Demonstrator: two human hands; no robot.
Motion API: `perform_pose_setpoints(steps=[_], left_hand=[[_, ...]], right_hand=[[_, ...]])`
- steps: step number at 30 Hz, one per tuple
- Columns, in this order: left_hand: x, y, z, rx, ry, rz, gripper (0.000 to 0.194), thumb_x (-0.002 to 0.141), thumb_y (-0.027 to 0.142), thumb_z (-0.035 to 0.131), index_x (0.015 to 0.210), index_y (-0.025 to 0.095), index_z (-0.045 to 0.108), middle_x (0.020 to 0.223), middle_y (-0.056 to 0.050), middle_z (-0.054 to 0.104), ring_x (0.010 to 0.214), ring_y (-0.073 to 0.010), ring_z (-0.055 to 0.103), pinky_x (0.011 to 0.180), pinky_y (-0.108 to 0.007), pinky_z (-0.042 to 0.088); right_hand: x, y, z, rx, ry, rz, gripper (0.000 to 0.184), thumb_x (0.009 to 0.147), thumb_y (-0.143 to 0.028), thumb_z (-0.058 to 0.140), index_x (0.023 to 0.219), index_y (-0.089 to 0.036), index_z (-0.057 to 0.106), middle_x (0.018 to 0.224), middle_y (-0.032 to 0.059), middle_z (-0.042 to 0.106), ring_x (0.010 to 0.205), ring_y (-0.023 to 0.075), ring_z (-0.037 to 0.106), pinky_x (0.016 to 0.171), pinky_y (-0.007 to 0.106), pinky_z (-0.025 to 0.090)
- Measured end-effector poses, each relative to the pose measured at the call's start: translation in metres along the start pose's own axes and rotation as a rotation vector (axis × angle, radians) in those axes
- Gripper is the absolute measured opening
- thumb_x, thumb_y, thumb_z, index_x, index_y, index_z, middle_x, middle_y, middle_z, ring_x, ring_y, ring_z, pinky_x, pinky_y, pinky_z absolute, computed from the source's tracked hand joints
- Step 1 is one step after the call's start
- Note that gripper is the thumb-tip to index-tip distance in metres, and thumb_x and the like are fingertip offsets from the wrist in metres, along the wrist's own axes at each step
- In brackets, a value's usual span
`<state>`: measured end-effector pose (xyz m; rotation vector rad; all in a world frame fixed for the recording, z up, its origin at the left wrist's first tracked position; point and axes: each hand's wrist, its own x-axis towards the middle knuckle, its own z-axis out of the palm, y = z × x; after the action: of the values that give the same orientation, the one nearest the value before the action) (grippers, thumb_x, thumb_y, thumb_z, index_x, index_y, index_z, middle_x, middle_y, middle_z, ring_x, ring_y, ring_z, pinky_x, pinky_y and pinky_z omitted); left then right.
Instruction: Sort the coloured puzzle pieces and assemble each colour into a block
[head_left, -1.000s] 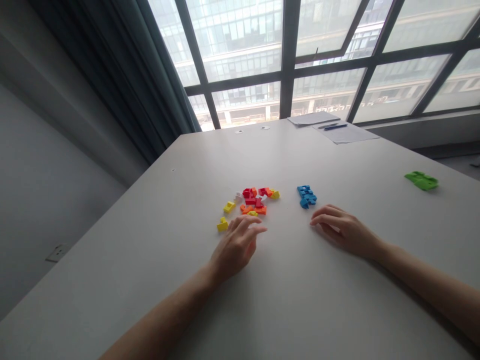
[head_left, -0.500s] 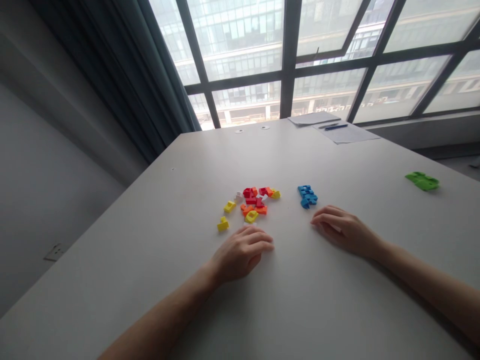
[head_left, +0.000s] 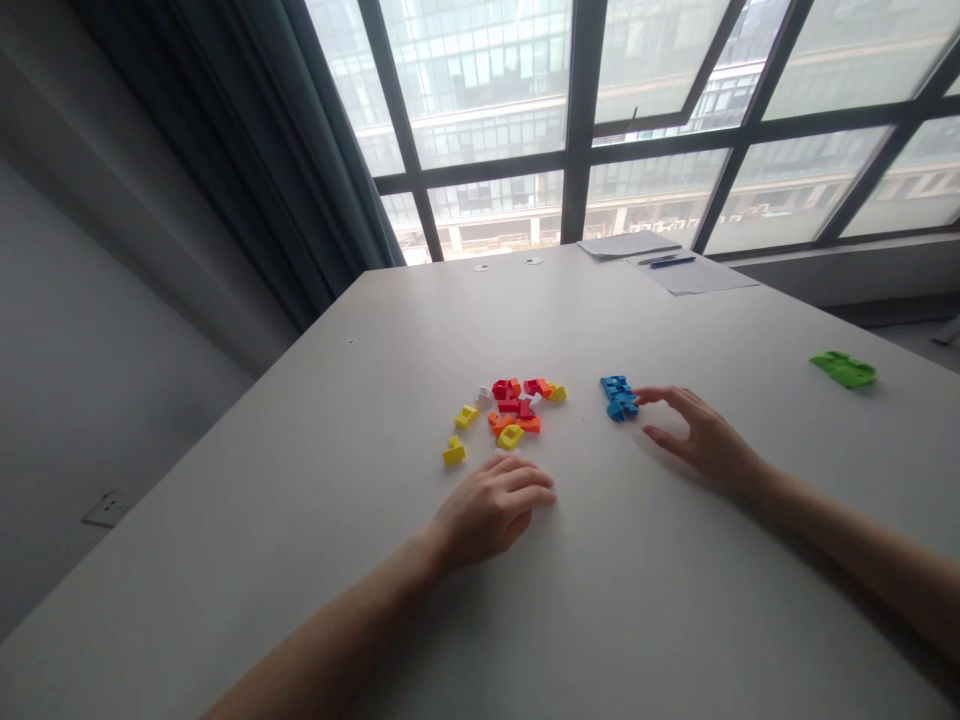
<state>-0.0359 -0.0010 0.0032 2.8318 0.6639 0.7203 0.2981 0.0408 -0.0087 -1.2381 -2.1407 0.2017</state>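
My right hand (head_left: 697, 432) reaches in from the right with thumb and fingers apart. Its fingertips are at the right edge of a cluster of blue toy building blocks (head_left: 619, 397), which lies flat on the table. I cannot tell whether they touch it. My left hand (head_left: 495, 508) rests loosely on the table, fingers slightly bent and nothing visible in them. Just beyond it lie a yellow block (head_left: 511, 436) and a white piece partly hidden by the hand. Red blocks (head_left: 508, 404), an orange block (head_left: 529, 424) and more yellow and white ones lie loosely together there.
A green toy piece (head_left: 844, 369) lies at the right on the white table (head_left: 315, 520). Sheets of paper (head_left: 697, 273) with pens (head_left: 673, 262) are at the far edge, before the window. A dark curtain (head_left: 300, 200) hangs at the left.
My left hand has drawn back from the blocks, uncovering the yellow one, and now rests. My right hand has opened its fingers and moved forward to the blue blocks.
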Motion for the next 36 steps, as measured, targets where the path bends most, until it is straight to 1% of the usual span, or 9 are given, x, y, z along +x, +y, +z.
perform_pose_setpoints(steps=[2,6,11,16,21,26,29,32,36], left_hand=[[0.0,0.0,0.0,0.006,-0.001,0.002,0.027,0.087,0.005,0.046,0.1,0.02,0.064,0.106,-0.005,0.071,0.101,-0.0168,0.06,0.096,-0.034,0.046],[0.0,0.0,-0.001,0.004,-0.003,0.005,0.027,0.087,0.005,0.045,0.101,0.019,0.065,0.106,-0.005,0.071,0.102,-0.0172,0.06,0.097,-0.034,0.045],[0.0,0.0,-0.001,0.012,-0.003,0.007,0.027,0.086,0.005,0.047,0.101,0.02,0.064,0.106,-0.004,0.071,0.102,-0.0165,0.06,0.098,-0.033,0.044],[-0.001,-0.001,0.0,0.011,0.0,0.008,0.027,0.086,0.005,0.048,0.101,0.02,0.063,0.106,-0.004,0.071,0.102,-0.0165,0.06,0.098,-0.033,0.044],[-0.001,-0.001,0.0,0.019,-0.012,0.003,0.027,0.087,0.006,0.046,0.102,0.02,0.064,0.106,-0.005,0.07,0.103,-0.0165,0.061,0.098,-0.034,0.044],[-0.001,-0.001,0.0,0.012,-0.004,0.002,0.026,0.087,0.006,0.047,0.101,0.02,0.063,0.106,-0.005,0.071,0.103,-0.0166,0.061,0.098,-0.034,0.045],[-0.001,-0.001,0.0,0.011,-0.008,0.002,0.027,0.086,0.005,0.047,0.102,0.02,0.063,0.106,-0.005,0.07,0.103,-0.0165,0.06,0.098,-0.034,0.044],[0.0,-0.001,0.0,0.018,-0.02,-0.008,0.028,0.087,0.005,0.045,0.102,0.02,0.064,0.105,-0.005,0.07,0.102,-0.0166,0.06,0.097,-0.034,0.045],[0.0,0.0,0.0,0.019,-0.015,-0.015,0.029,0.086,0.005,0.044,0.101,0.02,0.064,0.105,-0.005,0.071,0.102,-0.0171,0.06,0.097,-0.035,0.046]], right_hand=[[0.008,0.012,0.002,-0.039,-0.055,0.044,0.048,0.084,-0.038,0.059,0.129,-0.027,0.049,0.125,0.0105,0.062,0.118,0.0314,0.055,0.1,0.054,0.043],[0.029,0.028,0.003,-0.1,-0.191,0.105,0.068,0.079,-0.049,0.061,0.14,-0.028,0.04,0.138,0.0129,0.052,0.128,0.0361,0.047,0.101,0.057,0.039],[0.055,0.028,0.002,-0.185,-0.328,0.09,0.069,0.075,-0.046,0.059,0.14,-0.03,0.042,0.139,0.012,0.053,0.132,0.0384,0.043,0.103,0.059,0.034],[0.068,0.025,0.001,-0.257,-0.417,0.072,0.073,0.072,-0.043,0.06,0.141,-0.029,0.041,0.138,0.0115,0.054,0.134,0.0377,0.04,0.105,0.057,0.03],[0.072,0.027,0.002,-0.273,-0.42,0.042,0.072,0.073,-0.043,0.058,0.141,-0.03,0.041,0.133,0.0102,0.058,0.133,0.0382,0.04,0.104,0.057,0.029],[0.071,0.029,-0.001,-0.272,-0.433,0.063,0.072,0.073,-0.045,0.058,0.141,-0.029,0.041,0.133,0.0095,0.058,0.134,0.038,0.039,0.105,0.057,0.027],[0.068,0.033,-0.006,-0.252,-0.438,0.066,0.073,0.074,-0.046,0.058,0.142,-0.029,0.04,0.134,0.0093,0.058,0.133,0.0375,0.04,0.104,0.057,0.03],[0.061,0.043,-0.016,-0.244,-0.442,0.076,0.073,0.074,-0.046,0.058,0.142,-0.029,0.039,0.135,0.0093,0.057,0.132,0.0376,0.042,0.103,0.057,0.031],[0.044,0.07,-0.036,-0.244,-0.414,0.105,0.072,0.074,-0.045,0.059,0.142,-0.029,0.041,0.136,0.0087,0.057,0.131,0.0378,0.043,0.103,0.057,0.033]])
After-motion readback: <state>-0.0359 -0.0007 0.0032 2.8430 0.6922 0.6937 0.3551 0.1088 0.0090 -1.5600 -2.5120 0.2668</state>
